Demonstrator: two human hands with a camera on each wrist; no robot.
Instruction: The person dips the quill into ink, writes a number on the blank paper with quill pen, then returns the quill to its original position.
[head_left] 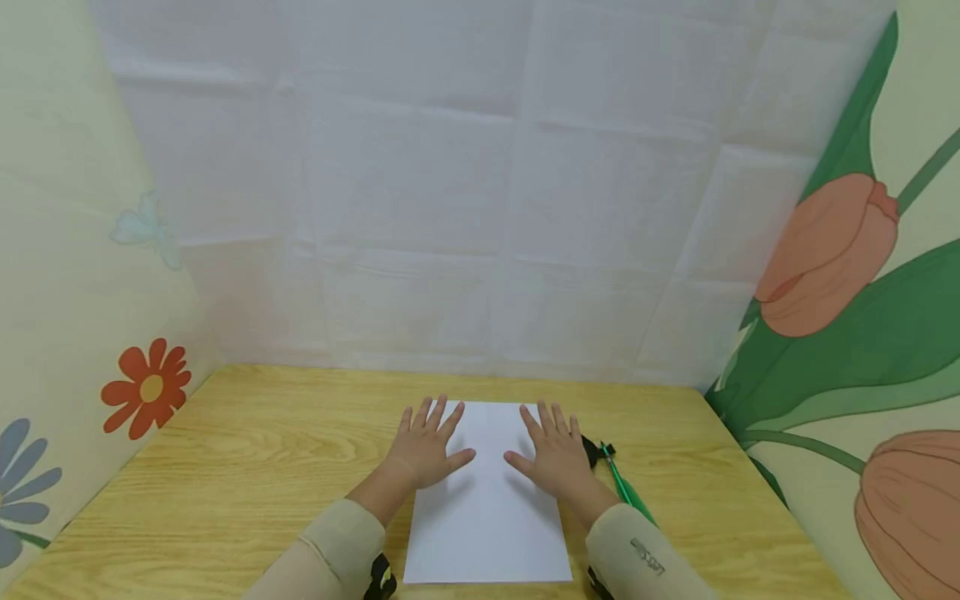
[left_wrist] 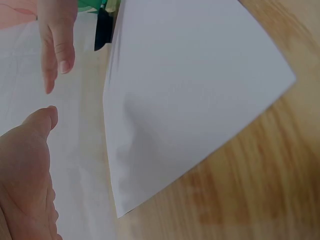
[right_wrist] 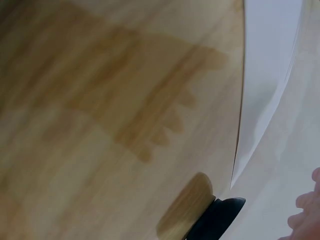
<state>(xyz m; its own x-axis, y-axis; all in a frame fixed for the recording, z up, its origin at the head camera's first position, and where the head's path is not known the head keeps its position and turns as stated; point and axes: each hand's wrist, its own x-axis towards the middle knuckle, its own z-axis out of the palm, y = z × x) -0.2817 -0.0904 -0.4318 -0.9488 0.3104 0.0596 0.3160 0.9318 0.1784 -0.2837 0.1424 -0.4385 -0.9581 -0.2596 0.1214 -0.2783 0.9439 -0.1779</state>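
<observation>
A blank white sheet of paper lies upright before me on the wooden table. Over its upper left side I hold my left hand, palm down, fingers spread and straight. My right hand mirrors it over the upper right side. Neither holds anything. Shadows fall on the paper, set apart from the hands, so both appear raised above it. In the left wrist view, my left hand and right hand face each other, apart. Fingertips show at the right edge of the right wrist view.
Right of the paper lie a thin green stick-like item, a flat green piece and a small black object, partly behind my right hand. A white cloth hangs behind the table; flower-patterned sheets flank it.
</observation>
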